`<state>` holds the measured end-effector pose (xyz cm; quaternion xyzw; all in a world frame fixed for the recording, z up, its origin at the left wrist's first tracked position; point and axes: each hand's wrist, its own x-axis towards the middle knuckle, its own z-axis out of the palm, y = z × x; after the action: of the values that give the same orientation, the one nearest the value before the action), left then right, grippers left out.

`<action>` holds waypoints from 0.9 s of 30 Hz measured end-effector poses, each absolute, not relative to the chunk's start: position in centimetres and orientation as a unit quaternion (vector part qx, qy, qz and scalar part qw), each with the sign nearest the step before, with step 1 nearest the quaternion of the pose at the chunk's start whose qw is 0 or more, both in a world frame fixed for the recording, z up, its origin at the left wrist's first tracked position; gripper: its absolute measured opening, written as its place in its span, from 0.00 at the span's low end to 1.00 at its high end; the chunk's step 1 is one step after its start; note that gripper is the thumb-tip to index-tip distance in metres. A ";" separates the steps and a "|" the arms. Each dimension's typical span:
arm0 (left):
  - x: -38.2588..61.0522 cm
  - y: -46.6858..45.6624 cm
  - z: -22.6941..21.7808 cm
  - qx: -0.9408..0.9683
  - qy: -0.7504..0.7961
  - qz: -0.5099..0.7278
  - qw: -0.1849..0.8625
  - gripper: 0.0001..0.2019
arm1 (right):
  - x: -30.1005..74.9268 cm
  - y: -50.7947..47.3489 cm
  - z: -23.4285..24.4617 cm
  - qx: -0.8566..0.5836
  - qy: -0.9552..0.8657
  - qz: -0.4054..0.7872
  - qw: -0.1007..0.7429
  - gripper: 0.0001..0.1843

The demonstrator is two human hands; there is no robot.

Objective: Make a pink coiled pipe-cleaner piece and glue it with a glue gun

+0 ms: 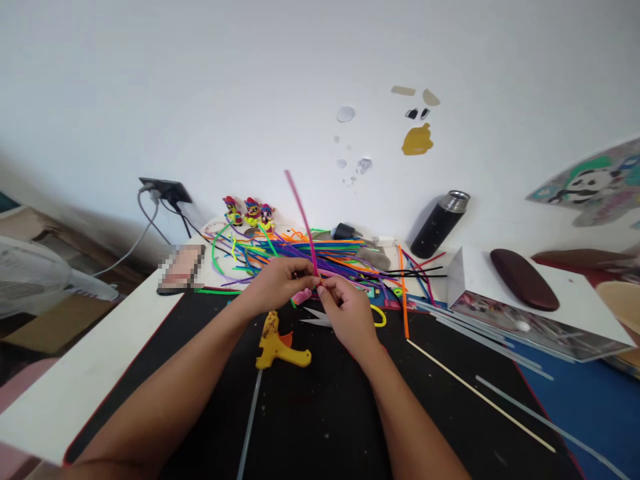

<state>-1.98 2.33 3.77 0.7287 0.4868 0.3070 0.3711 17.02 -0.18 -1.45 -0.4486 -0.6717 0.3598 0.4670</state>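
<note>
A long pink pipe cleaner rises from between my fingertips, its free end leaning up and to the left. My left hand pinches its lower end between thumb and forefinger. Right beside it, my right hand has thumb and fingers closed at the same spot; a small orange-red bit shows there, mostly covered. Just below the fingers lies a pink piece with a green edge. Scissors with yellow handles lie partly under my right hand, blades to the left. A yellow glue gun rests below my left hand, a glue stick at its back.
Many coloured pipe cleaners are heaped behind my hands. Three small figures stand at the back left. A black thermos and a white box with a glasses case are at right. Glue sticks and a wooden stick lie on the black mat.
</note>
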 end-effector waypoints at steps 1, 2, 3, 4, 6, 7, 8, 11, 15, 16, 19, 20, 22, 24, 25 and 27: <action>-2.0 2.3 3.8 0.732 0.488 0.303 0.367 0.13 | 17.0 -0.2 -1.5 -0.449 -0.673 0.359 0.465 0.11; -2.0 2.3 3.8 0.732 0.487 0.303 0.367 0.12 | 16.9 -0.2 -1.5 -0.449 -0.671 0.362 0.467 0.11; -1.9 2.3 3.9 0.730 0.485 0.305 0.372 0.12 | 16.9 -0.2 -1.6 -0.448 -0.664 0.368 0.472 0.12; -1.9 2.3 3.9 0.727 0.481 0.311 0.380 0.12 | 16.8 -0.2 -1.7 -0.446 -0.653 0.380 0.479 0.12; -1.8 2.4 3.9 0.713 0.472 0.326 0.403 0.12 | 16.7 -0.2 -1.9 -0.441 -0.626 0.415 0.491 0.13; -1.8 2.5 3.9 0.704 0.468 0.334 0.417 0.12 | 16.7 -0.2 -2.0 -0.439 -0.611 0.434 0.496 0.14; -1.7 2.5 3.9 0.693 0.465 0.342 0.432 0.13 | 16.6 -0.2 -2.1 -0.437 -0.597 0.449 0.500 0.15; -1.3 2.5 3.9 0.659 0.460 0.361 0.472 0.15 | 16.6 -0.1 -2.1 -0.432 -0.563 0.476 0.519 0.18; -1.1 2.4 3.7 0.635 0.459 0.372 0.497 0.17 | 16.5 -0.1 -1.9 -0.422 -0.532 0.508 0.530 0.19; -1.2 2.4 3.7 0.634 0.462 0.372 0.497 0.17 | 16.5 -0.1 -1.8 -0.421 -0.525 0.515 0.531 0.20; -1.4 2.5 3.6 0.634 0.468 0.362 0.498 0.18 | 16.4 -0.1 -1.6 -0.420 -0.509 0.527 0.536 0.20; -1.5 2.5 3.6 0.635 0.469 0.358 0.499 0.18 | 16.4 -0.1 -1.6 -0.417 -0.505 0.529 0.539 0.20; -1.6 2.6 3.5 0.637 0.469 0.352 0.499 0.19 | 16.4 0.0 -1.5 -0.409 -0.498 0.535 0.546 0.20; -1.7 2.6 3.5 0.636 0.470 0.360 0.495 0.20 | 16.4 0.0 -1.5 -0.403 -0.491 0.541 0.551 0.20; -1.7 2.6 3.5 0.633 0.471 0.369 0.492 0.20 | 16.4 0.0 -1.4 -0.401 -0.487 0.544 0.553 0.20; -1.6 2.6 3.5 0.621 0.472 0.391 0.488 0.20 | 16.4 0.0 -1.3 -0.400 -0.480 0.546 0.558 0.20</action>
<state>-1.63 2.56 3.45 0.6215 0.4715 0.3914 0.4881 16.35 -0.01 -1.34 -0.4002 -0.4800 0.5462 0.5578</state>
